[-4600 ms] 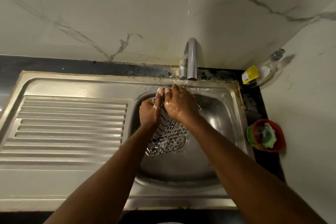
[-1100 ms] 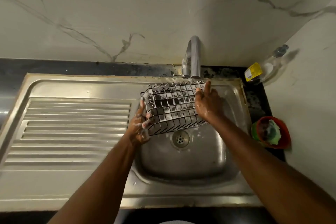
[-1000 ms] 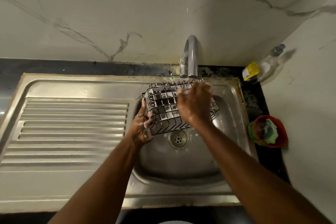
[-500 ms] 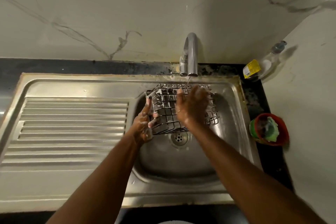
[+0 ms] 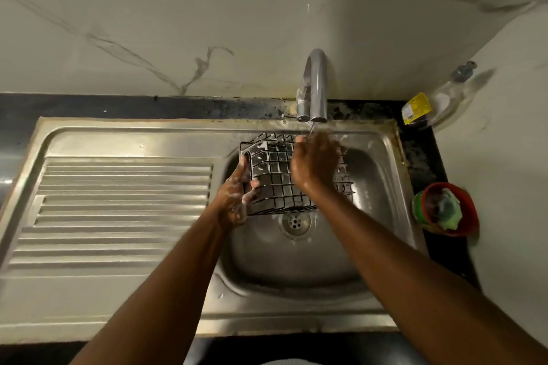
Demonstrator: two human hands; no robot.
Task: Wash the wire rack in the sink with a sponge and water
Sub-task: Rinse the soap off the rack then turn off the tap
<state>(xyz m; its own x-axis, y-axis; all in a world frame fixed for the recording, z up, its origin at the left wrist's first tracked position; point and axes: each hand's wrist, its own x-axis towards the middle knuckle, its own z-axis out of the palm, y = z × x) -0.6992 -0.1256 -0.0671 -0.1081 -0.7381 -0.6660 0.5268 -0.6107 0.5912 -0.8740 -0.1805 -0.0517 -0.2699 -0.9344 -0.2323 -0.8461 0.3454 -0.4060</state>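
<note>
**One rack, two hands, one tap: sink check**

Counted exactly one wire rack, black and sudsy, held up tilted inside the one sink bowl, right of centre in the frame, just above the single drain. Spotted two hands on it. Found the left hand at the rack's left end, all foamy, fingers curled round the wires in a firm hold. Found the right hand laid over the rack's far top side, directly under the one tap at upper centre, with one thin stream of water landing on it. Couldn't call the right-hand grip either way, hooked on a wire or just pressed flat: fingers hidden behind the back of the hand.

Noted one ribbed drainboard filling the left half of the frame. Over at the right edge, counted one clear bottle with a yellow label, leaned into the corner at upper right. Below it, counted one red tub holding one greenish pad, well apart from the rack. Saw two bare forearms reaching in from the bottom edge.
</note>
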